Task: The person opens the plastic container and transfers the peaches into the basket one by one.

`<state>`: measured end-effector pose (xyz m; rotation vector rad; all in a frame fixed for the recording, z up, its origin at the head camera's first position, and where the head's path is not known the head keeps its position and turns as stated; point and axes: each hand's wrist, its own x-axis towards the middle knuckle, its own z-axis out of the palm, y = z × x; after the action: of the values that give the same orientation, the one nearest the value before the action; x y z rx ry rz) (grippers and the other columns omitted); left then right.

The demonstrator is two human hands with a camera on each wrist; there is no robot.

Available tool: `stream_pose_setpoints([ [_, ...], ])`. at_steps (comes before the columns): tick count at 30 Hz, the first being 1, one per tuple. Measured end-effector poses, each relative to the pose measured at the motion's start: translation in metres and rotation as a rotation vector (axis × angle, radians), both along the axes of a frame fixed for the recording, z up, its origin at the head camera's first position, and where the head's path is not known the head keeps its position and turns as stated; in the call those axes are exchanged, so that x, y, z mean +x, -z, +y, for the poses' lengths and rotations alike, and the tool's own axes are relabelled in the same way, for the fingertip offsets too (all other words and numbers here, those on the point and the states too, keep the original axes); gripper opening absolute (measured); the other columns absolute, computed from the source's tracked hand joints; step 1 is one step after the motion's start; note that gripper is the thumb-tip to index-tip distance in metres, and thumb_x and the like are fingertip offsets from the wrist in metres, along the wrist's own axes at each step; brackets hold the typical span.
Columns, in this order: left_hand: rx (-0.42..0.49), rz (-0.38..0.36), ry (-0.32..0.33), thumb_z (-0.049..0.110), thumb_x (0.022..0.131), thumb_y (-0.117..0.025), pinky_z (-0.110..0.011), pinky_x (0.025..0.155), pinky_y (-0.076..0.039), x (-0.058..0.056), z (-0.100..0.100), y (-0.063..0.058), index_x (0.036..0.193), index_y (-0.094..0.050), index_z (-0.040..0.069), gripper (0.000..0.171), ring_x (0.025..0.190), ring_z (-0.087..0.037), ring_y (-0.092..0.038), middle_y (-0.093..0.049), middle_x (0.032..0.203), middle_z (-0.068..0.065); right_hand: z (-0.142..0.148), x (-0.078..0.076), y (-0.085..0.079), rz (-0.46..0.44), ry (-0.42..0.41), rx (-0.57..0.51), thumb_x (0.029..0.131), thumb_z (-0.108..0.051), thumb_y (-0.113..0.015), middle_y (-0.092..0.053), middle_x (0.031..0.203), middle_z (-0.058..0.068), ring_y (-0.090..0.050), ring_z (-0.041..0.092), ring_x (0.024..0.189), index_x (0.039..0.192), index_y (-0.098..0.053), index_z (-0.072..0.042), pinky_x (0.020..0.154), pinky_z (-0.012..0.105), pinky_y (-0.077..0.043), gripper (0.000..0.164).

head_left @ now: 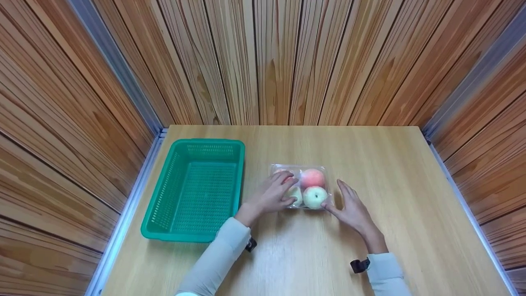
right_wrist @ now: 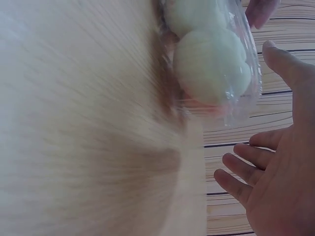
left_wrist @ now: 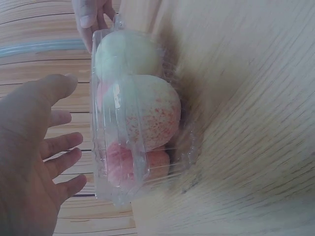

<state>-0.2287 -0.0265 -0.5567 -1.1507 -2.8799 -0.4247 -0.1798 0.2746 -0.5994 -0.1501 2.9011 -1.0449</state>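
A clear plastic clamshell box (head_left: 298, 167) holds several pale green and pink peaches (head_left: 312, 178) on the wooden table. In the head view my left hand (head_left: 273, 193) reaches over the box's left side, hiding part of the peaches there. Its fingers are spread and loosely bent, and the left wrist view shows a gap between them and the lid. At the box's right side is my right hand (head_left: 353, 211), fingers extended, with its thumb close to the near right corner. No object lies in that palm in the right wrist view.
A green plastic basket (head_left: 193, 237) with perforated walls stands on the table (head_left: 411, 185) to the left, beside my left forearm. Wood-panelled walls (head_left: 279, 61) rise behind and on both sides, with metal rails along the table's side edges.
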Motion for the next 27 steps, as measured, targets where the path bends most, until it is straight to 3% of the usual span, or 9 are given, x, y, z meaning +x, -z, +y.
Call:
stream_pose_setpoints([
  [7,-0.056,0.049,0.005,0.047,0.104,-0.065,-0.042,0.129,-0.034,0.000,0.006,0.004,0.159,-0.049,0.015,0.065,0.154,-0.024,-0.042,-0.049,0.162,-0.006,-0.005,0.001,0.010,-0.033,0.005,-0.076,0.094,-0.060,-0.074,-0.026,0.171,0.030,-0.026,0.052,0.158,0.169,-0.017,0.000,0.124,0.070,-0.028,0.112],
  [20,-0.118,0.051,0.007,0.051,0.102,-0.067,-0.051,0.132,-0.027,0.004,0.012,0.012,0.163,-0.043,0.016,0.074,0.161,-0.026,-0.032,-0.040,0.170,-0.007,-0.012,0.000,0.020,-0.102,0.019,-0.200,0.095,-0.053,-0.077,-0.027,0.172,0.027,-0.030,0.050,0.157,0.170,-0.011,-0.001,0.124,0.067,-0.030,0.113],
  [27,-0.193,0.152,0.024,0.053,0.100,-0.070,-0.057,0.130,-0.029,0.006,0.014,0.018,0.165,-0.039,0.015,0.081,0.159,-0.028,-0.034,-0.041,0.169,-0.008,-0.015,0.000,0.024,-0.113,0.017,-0.224,0.096,-0.051,-0.076,-0.024,0.172,0.030,-0.029,0.051,0.158,0.168,-0.012,0.003,0.127,0.062,-0.028,0.110],
])
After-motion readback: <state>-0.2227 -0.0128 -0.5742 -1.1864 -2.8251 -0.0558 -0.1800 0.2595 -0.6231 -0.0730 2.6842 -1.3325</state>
